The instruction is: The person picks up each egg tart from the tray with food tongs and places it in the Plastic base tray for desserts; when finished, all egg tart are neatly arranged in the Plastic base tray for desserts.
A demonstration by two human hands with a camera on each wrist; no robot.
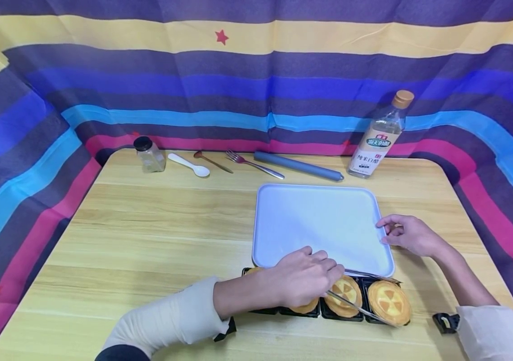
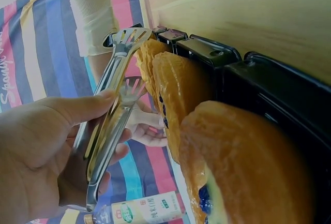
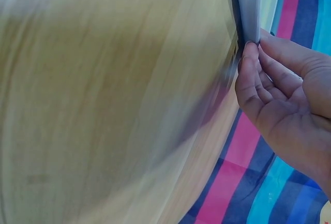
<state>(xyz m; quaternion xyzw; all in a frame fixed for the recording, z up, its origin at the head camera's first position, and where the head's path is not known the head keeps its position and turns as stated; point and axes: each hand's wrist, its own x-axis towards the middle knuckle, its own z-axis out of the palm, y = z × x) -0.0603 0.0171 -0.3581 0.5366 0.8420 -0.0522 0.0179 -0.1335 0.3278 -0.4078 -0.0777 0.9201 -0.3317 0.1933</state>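
My left hand (image 1: 308,273) holds a pair of metal tongs (image 2: 75,188), thumb on one side and fingers round the other. In the head view their arms spread across the rightmost egg tart (image 1: 389,302), one tip by its far edge and one by its near edge. Several tarts with patterned tops sit in a row in a black plastic holder (image 2: 274,84), partly hidden under my left hand. With thumb and fingertips, my right hand (image 1: 412,235) pinches the right rim of a pale blue tray (image 1: 315,215), whose near edge lies right along the holder.
Along the back stand a black-lidded glass jar (image 1: 150,156) and a vinegar bottle (image 1: 375,140). Between them lie a white spoon (image 1: 189,164), a thin wooden-looking spoon (image 1: 211,161), a fork (image 1: 256,164) and a blue-grey rod (image 1: 299,165). A striped cloth (image 1: 171,85) hangs around the table.
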